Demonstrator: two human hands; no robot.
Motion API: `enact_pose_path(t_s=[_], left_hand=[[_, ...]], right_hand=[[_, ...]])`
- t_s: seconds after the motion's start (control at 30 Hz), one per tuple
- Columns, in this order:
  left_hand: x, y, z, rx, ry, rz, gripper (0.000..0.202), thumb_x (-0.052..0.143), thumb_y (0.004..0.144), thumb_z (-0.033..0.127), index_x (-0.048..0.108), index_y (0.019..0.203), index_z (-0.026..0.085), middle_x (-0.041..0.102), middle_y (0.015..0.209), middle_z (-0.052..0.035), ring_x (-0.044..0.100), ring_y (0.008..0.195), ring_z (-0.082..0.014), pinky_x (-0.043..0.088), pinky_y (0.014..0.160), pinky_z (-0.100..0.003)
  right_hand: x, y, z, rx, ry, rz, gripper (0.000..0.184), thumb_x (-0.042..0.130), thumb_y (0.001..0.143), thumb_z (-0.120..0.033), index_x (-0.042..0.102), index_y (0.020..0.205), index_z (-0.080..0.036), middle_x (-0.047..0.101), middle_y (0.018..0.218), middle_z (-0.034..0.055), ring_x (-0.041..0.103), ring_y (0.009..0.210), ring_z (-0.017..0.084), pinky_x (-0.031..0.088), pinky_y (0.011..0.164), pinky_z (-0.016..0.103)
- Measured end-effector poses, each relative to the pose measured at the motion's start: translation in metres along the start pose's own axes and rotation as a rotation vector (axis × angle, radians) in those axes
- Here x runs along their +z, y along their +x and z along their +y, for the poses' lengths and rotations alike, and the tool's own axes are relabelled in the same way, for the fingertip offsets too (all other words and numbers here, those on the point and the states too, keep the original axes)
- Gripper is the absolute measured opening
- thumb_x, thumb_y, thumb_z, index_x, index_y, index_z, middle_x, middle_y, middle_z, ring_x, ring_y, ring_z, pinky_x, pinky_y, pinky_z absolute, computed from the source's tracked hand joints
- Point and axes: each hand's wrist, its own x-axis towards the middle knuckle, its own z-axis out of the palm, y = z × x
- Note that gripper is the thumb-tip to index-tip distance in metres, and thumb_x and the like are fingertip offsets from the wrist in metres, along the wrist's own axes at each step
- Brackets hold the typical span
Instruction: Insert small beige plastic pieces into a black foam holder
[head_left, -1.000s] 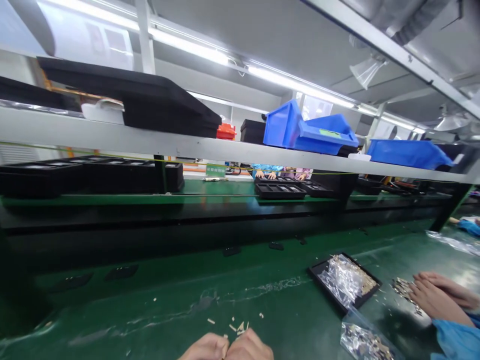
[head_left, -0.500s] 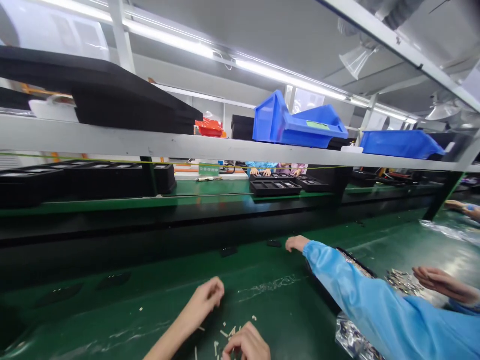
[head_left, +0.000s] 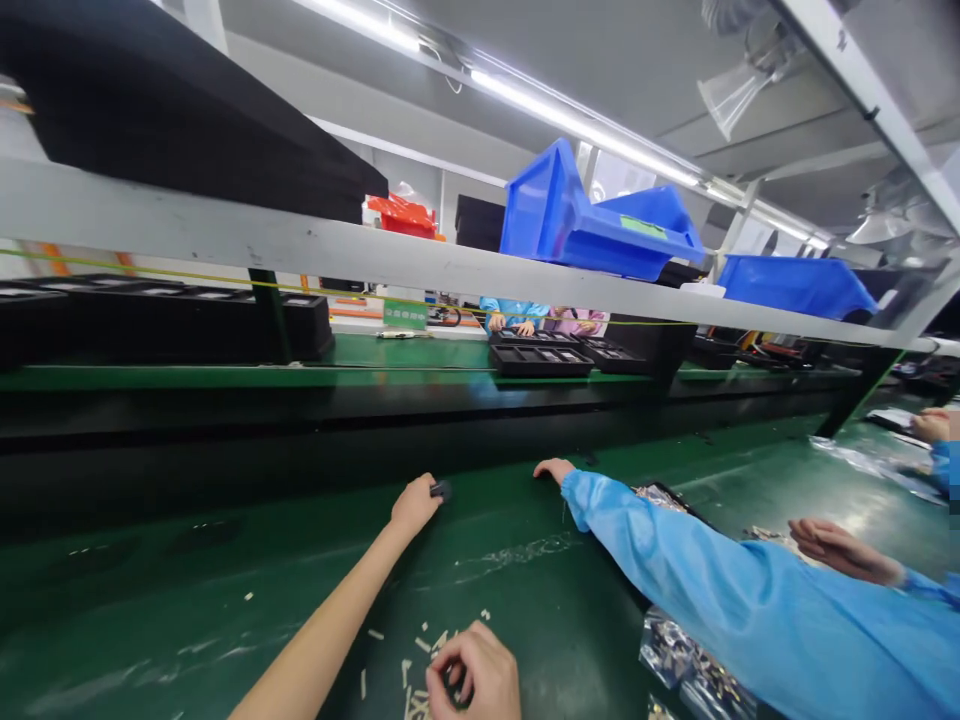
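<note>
My left hand (head_left: 414, 503) is stretched far forward to the back edge of the green mat, its fingers closed on a small dark part (head_left: 441, 490). My right hand (head_left: 472, 676) rests near the bottom edge, curled over a scatter of small pale metal pieces (head_left: 420, 650); what is inside its fingers is hidden. Beside my left hand, a co-worker's hand (head_left: 553, 469) in a light blue sleeve (head_left: 705, 585) reaches across from the right to the same back edge.
A black tray with shiny parts (head_left: 660, 495) lies under the co-worker's sleeve, a clear bag of parts (head_left: 679, 660) nearer. The co-worker's other hand (head_left: 840, 548) hovers at right. Black trays (head_left: 540, 358) sit on the far conveyor; blue bins (head_left: 592, 225) stand on the grey shelf (head_left: 300, 250).
My left hand left my right hand and reached forward to the small dark part. The co-worker's sleeved arm came in from the right across the tray. The view tilted down.
</note>
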Motion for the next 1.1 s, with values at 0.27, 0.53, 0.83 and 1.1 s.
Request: enact_pose_path(t_s=[0.27,0.53,0.83,1.1], left_hand=[[-0.064,-0.141,0.008,0.112,-0.59,-0.022,0.025,0.052,0.079,0.042,0.046,0.082,0.017,0.062,0.077,-0.0016,0.058,0.066,-0.0137,0.044,0.058,-0.021],[-0.083,-0.212,0.035,0.093,-1.007,0.126,0.033,0.071,0.063,0.037,0.047,0.072,0.017,0.055,0.067,0.0009,0.051,0.06,-0.0118,0.038,0.052,-0.018],[-0.091,-0.231,0.053,0.167,-0.94,0.251,0.024,0.066,0.067,0.034,0.048,0.07,0.018,0.051,0.072,-0.0017,0.051,0.065,-0.0137,0.041,0.054,-0.018],[-0.096,-0.238,0.053,0.237,-0.831,0.256,0.011,0.062,0.07,0.023,0.052,0.072,0.02,0.053,0.073,-0.0015,0.052,0.067,-0.0137,0.043,0.059,-0.017]], right_hand=[[-0.017,0.018,-0.034,0.436,0.736,-0.011,0.029,0.07,0.065,-0.041,0.053,0.064,-0.017,0.063,0.057,0.0044,0.049,0.046,0.011,0.032,0.035,0.017],[-0.016,0.047,-0.12,0.14,0.543,-0.012,0.021,0.065,0.071,-0.034,0.056,0.066,-0.015,0.064,0.071,0.0063,0.054,0.058,0.012,0.037,0.041,0.017],[-0.019,0.038,-0.146,0.009,0.295,0.013,0.01,0.059,0.071,-0.023,0.055,0.064,-0.018,0.062,0.065,0.0033,0.057,0.06,0.014,0.043,0.047,0.021],[-0.024,0.038,-0.141,0.028,0.243,-0.087,0.01,0.057,0.075,-0.024,0.054,0.068,-0.017,0.06,0.066,0.0028,0.056,0.055,0.012,0.045,0.049,0.022]])
